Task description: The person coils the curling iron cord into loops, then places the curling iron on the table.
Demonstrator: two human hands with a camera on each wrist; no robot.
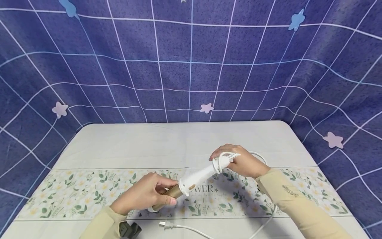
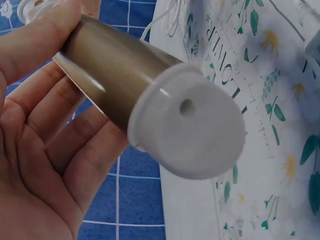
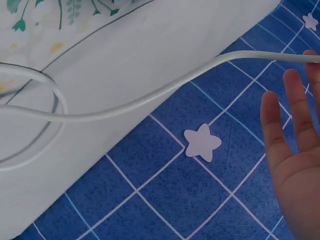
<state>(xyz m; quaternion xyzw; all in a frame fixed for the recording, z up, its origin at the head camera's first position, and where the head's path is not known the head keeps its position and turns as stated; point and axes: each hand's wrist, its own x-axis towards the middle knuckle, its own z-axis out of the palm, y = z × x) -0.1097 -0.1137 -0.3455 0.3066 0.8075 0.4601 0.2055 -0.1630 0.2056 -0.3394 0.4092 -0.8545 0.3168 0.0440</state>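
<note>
A curling iron (image 1: 199,176) with a white handle and gold barrel is held slanting over the table. My left hand (image 1: 146,194) grips its gold barrel, thumb on one side and fingers on the other. In the left wrist view the white end cap (image 2: 205,132) with a small round hole faces the camera. My right hand (image 1: 243,161) is at the handle's end, where the white power cord (image 3: 150,97) loops round the handle. The right wrist view shows the cord running to its upper fingers, the lower fingers extended; the thumb is hidden there.
A two-prong plug (image 1: 165,225) lies near the table's front edge, its cord trailing right. The white tablecloth (image 1: 143,142) has a flower-printed band with lettering. A blue gridded curtain (image 1: 176,73) with stars surrounds the back and sides. A black device (image 1: 129,229) sits by the left wrist.
</note>
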